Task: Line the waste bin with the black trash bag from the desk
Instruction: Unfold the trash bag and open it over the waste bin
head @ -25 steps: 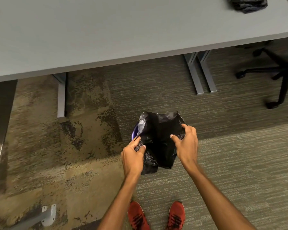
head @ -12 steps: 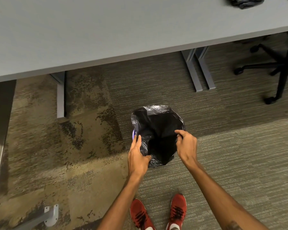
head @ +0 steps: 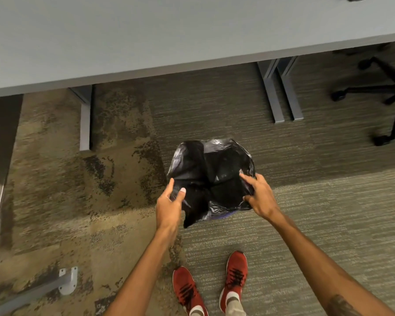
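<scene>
Both of your hands are at the bin now, working the black trash bag (head: 211,176) over its mouth on the carpet (head: 317,224), just in front of your red shoes (head: 209,286) and well clear of the table (head: 146,35). Your left hand (head: 169,205) has its fingers (head: 181,192) narrowed on the near-left edge of the bag, thumb and forefinger pinching a fold that hangs down past the rim. Your right hand (head: 259,197) grips the near-right edge, fingers curled around the plastic while the forefinger points into the opening. Of the waste bin (head: 221,216) itself only a sliver of purple shows under the bag at the near side. The far edge looks already folded over; the near edge seems bunched and loose. So you appear to be in the fitting step, close to done. Next, I would judge, you need to pull the near hem outward and down over the rim, then press the slack into the bin.
</scene>
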A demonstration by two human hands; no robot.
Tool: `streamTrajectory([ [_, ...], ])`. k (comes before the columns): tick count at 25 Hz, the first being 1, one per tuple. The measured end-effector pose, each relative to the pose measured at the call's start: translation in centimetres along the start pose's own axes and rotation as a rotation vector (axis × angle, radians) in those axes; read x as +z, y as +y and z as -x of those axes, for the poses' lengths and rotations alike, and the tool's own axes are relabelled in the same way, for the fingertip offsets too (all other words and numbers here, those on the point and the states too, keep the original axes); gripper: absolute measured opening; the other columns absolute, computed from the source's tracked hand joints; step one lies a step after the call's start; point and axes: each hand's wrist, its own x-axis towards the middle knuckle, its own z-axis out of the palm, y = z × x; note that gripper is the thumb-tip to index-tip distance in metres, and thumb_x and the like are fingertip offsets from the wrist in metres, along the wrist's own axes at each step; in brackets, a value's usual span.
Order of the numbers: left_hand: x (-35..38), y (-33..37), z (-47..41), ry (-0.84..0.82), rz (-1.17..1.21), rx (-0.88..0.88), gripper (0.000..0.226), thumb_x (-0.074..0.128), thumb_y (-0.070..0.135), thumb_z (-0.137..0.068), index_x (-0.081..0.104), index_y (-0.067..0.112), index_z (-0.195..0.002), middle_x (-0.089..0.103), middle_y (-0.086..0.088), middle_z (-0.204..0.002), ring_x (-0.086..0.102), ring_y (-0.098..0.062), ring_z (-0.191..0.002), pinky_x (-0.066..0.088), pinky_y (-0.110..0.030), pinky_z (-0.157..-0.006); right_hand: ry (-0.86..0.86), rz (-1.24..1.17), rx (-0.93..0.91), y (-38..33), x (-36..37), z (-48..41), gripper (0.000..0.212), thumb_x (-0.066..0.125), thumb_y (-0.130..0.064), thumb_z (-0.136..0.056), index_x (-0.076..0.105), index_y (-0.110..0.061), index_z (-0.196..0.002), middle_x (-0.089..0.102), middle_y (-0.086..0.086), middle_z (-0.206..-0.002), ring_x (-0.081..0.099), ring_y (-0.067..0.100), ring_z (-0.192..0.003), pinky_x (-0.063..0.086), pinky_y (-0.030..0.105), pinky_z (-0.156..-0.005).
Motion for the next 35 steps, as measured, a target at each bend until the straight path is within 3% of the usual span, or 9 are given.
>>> streamTrajectory([
  [3, -0.4, 0.0, -1.3, 0.036, -0.104, 0.035, 0.075, 0.071, 0.003, -0.089, 0.039, 0.02, -0.154, 0.072, -0.005, -0.118, 0.066, -0.02, -0.094, 0.056, -0.032, -0.091, 0.026, 0.126, -0.073, 2.1, -0.9, -0.5, 0.05, 0.065, 0.013, -0.087, 0.071, -0.015, -0.127, 0.056, 0.004, -0.108, 0.059, 0.021, -0.099, 0.041, 0.001, -0.079],
  [6, -0.2, -0.6, -2.5, 0.033, -0.339, 0.176, 0.075, 0.069, -0.006, -0.086, 0.041, 0.016, -0.152, 0.049, -0.005, -0.154, 0.05, -0.02, -0.137, 0.032, -0.03, -0.119, 0.1, 0.123, -0.082, 3.8, -1.7, -1.4, 0.042, 0.061, 0.013, -0.088, 0.074, -0.011, -0.121, 0.069, 0.011, -0.107, 0.066, 0.028, -0.1, 0.036, 0.004, -0.082],
  [8, 0.2, -1.2, -2.8, 0.048, -0.497, 0.282, 0.063, 0.066, -0.008, -0.088, 0.052, 0.016, -0.145, 0.044, -0.005, -0.157, 0.048, -0.012, -0.135, 0.024, -0.015, -0.113, 0.099, 0.118, -0.051, 4.3, -1.9, -2.0, 0.05, 0.062, 0.012, -0.086, 0.068, -0.012, -0.13, 0.069, 0.013, -0.114, 0.066, 0.031, -0.107, 0.042, 0.02, -0.091],
  [12, 0.9, -1.9, -3.6, 0.063, -0.558, 0.18, 0.05, 0.062, -0.005, -0.092, 0.058, 0.014, -0.138, 0.063, -0.012, -0.139, 0.068, -0.028, -0.114, 0.051, -0.035, -0.103, -0.002, 0.024, 0.058, 4.8, -1.8, -2.9, 0.073, 0.074, 0.004, -0.077, 0.052, -0.024, -0.142, 0.055, 0.008, -0.117, 0.057, 0.028, -0.11, 0.049, 0.035, -0.091],
  [16, 1.5, -0.8, -3.5, 0.246, -0.443, 0.297, 0.072, 0.075, 0.007, -0.086, 0.044, 0.019, -0.15, 0.052, -0.001, -0.152, 0.063, -0.004, -0.064, 0.059, -0.02, -0.075, 0.396, -0.128, -0.034, 3.3, -2.0, -2.0, 0.064, 0.062, 0.005, -0.085, 0.047, -0.024, -0.141, 0.049, 0.0, -0.124, 0.041, -0.001, -0.107, 0.036, 0.009, -0.09],
  [20, 3.1, -0.6, -1.3, 0.276, -0.325, 0.539, 0.085, 0.071, 0.006, -0.088, 0.029, 0.033, -0.157, 0.019, 0.022, -0.166, 0.065, -0.003, -0.075, 0.057, -0.016, -0.066, 0.637, -0.148, -0.061, 1.7, -1.6, -0.6, 0.063, 0.056, 0.008, -0.087, 0.043, -0.009, -0.146, 0.042, 0.012, -0.15, 0.035, -0.016, -0.121, 0.024, -0.008, -0.094],
  [26, 3.5, -3.7, -1.7, 0.175, -0.405, 0.115, 0.089, 0.072, 0.003, -0.084, 0.028, 0.023, -0.158, 0.026, -0.005, -0.167, 0.058, -0.007, -0.05, 0.053, -0.022, -0.051, 0.24, -0.179, 0.254, 3.8, 0.4, 0.2, 0.076, 0.07, 0.009, -0.08, 0.045, -0.016, -0.147, 0.049, 0.006, -0.117, 0.053, 0.025, -0.115, 0.038, 0.02, -0.084],
  [30, 2.8, -4.0, -3.1, 0.19, -0.352, 0.242, 0.09, 0.074, 0.006, -0.084, 0.027, 0.024, -0.159, 0.022, -0.001, -0.168, 0.058, -0.002, -0.058, 0.049, -0.007, -0.048, 0.318, -0.294, 0.19, 4.2, 0.4, 0.0, 0.08, 0.071, 0.004, -0.085, 0.038, -0.018, -0.155, 0.05, 0.009, -0.137, 0.048, 0.013, -0.119, 0.042, 0.03, -0.104],
  [35, 2.5, -5.3, -5.2, 0.141, -0.367, 0.22, 0.1, 0.075, 0.0, -0.082, 0.017, 0.018, -0.161, 0.007, 0.011, -0.17, 0.063, -0.012, -0.064, 0.049, -0.007, -0.052, 0.229, -0.343, 0.223, 6.0, 0.9, -1.3, 0.093, 0.072, 0.004, -0.085, 0.023, -0.02, -0.16, 0.039, 0.004, -0.148, 0.057, 0.031, -0.124, 0.049, 0.05, -0.109],
])
